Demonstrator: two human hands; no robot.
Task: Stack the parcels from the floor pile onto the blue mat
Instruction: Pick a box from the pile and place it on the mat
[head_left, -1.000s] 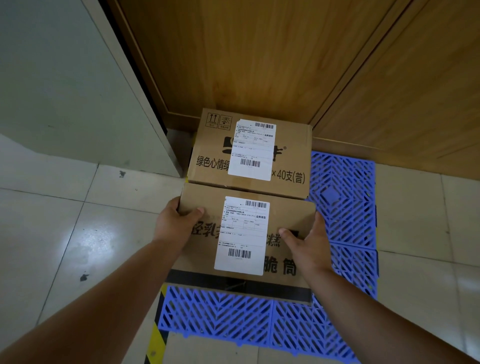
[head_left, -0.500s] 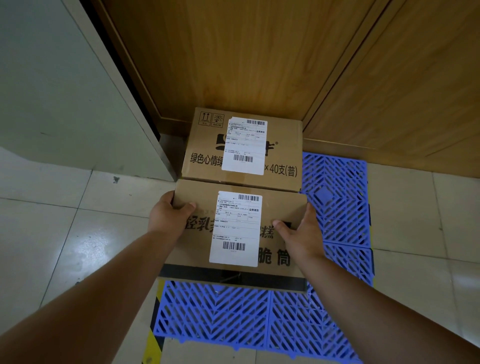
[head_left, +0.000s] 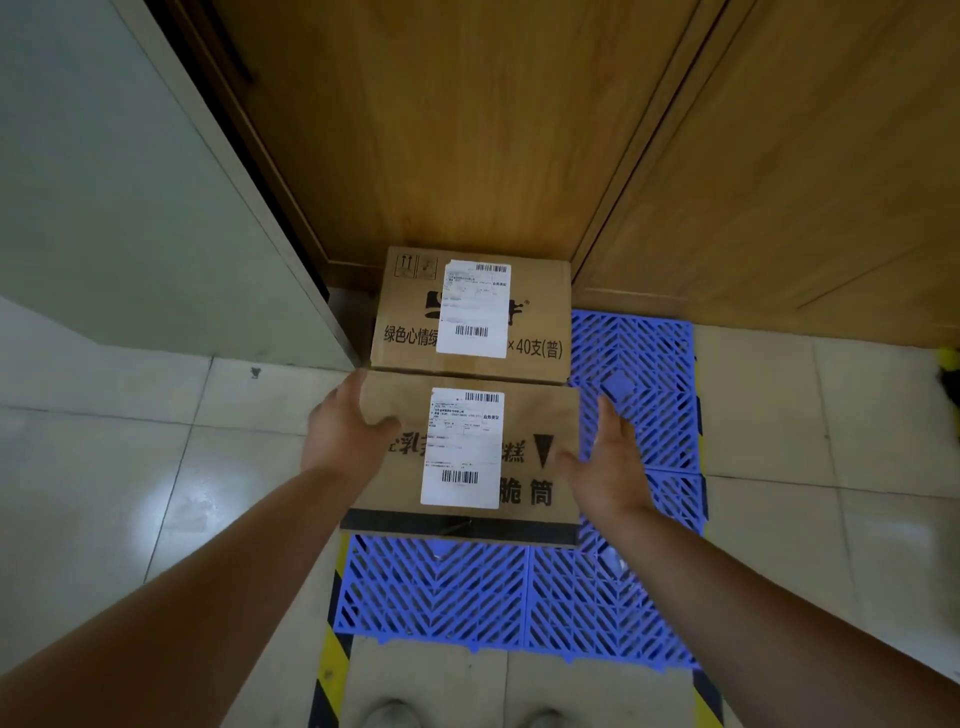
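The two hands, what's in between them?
In the head view, the near cardboard box sits between the left hand and the right hand, on the blue mat.

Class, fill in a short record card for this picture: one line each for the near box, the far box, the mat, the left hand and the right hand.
near box: near cardboard box on the mat, white label on top, set against the far box
far box: far cardboard box by the wooden door, labelled
mat: blue mat, bare grid to the right and in front
left hand: left hand grips the near box's left edge
right hand: right hand open at its right edge
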